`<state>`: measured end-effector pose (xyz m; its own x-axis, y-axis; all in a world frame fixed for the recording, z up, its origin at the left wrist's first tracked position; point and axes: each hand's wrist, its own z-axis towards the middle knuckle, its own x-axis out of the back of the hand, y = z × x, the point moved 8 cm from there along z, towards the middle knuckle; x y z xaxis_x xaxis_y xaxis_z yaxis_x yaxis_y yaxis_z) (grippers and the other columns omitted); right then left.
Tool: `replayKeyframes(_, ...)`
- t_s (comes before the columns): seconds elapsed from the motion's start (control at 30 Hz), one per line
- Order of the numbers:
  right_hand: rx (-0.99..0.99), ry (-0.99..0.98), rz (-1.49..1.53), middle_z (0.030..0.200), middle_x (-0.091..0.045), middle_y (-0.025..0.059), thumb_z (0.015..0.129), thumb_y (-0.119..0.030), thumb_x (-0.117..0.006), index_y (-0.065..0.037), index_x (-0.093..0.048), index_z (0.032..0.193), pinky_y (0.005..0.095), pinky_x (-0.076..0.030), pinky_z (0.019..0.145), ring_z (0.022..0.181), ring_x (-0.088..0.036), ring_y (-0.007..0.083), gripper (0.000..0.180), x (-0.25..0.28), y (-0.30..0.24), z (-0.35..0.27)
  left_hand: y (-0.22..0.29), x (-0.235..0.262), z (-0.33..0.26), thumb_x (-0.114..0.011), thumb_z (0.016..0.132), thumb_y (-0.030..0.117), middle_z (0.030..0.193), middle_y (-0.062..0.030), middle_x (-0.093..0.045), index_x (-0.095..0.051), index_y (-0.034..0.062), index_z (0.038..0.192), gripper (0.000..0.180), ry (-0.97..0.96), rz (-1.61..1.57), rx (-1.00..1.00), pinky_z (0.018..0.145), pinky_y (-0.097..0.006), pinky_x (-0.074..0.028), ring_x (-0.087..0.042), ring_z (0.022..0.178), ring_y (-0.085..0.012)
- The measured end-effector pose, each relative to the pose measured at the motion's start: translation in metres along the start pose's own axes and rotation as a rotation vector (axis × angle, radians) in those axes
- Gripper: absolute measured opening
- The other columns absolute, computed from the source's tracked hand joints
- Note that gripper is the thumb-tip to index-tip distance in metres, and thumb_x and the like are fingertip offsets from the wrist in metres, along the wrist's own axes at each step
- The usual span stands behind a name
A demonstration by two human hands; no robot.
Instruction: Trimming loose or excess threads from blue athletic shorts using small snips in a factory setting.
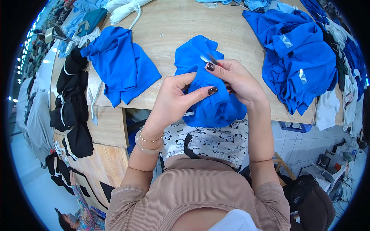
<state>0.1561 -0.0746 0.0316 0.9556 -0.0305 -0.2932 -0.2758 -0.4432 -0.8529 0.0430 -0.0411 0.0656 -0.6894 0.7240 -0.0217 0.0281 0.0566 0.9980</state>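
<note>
- We see one wooden table [158, 46], its far edge partly hidden under cloth and cut off by the frame.
- We find one blue pile [304, 57] on the right; its folds overlap, so we cannot count the garments in it.
- We see one folded blue cloth [119, 69] on the left, lying apart from the middle work.
- We have one blue garment [221, 109] between the two hands, partly on the table, its lower part over the near edge in front of the patterned lap; its gathered band is half covered by fingers.
- We see two hands: the left hand [175, 94] pinches the gathered fabric between thumb and fingers; the right hand [241, 81] is curled, thumb pressing on a small tool, its lower fingers hidden.
- We count one small tool [210, 59], too blurred for us to name.
- We count two shiny stickers [286, 41] on the pile.
</note>
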Motion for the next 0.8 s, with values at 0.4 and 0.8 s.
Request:
replayKeyframes(0.4,0.153,0.232,-0.337,0.069,-0.049,-0.008,0.088,-0.031,-0.062,-0.007,-0.061,0.079,0.0189,-0.027,0.052,0.06,-0.038,0.0006,0.026,0.026,-0.012,-0.013,-0.007,-0.014,0.001,-0.069,0.078,0.008,0.079,-0.0014,-0.063,-0.067,-0.0029,0.088,0.015,-0.093,-0.014,0.063,0.066,-0.023,-0.045,-0.054,0.072,-0.0056)
replayKeyframes(0.8,0.556,0.63,-0.015,0.057,-0.041,-0.0081,0.081,-0.014,-0.07,-0.008,-0.05,0.06,0.0207,-0.022,0.046,0.053,-0.03,0.0006,0.03,0.042,-0.01,-0.001,0.03,-0.013,-0.001,-0.076,0.065,0.009,0.11,-0.0073,-0.052,-0.071,0.0057,0.082,0.018,0.071,0.407,-0.479,0.091,-0.032,-0.035,-0.049,0.102,-0.0202)
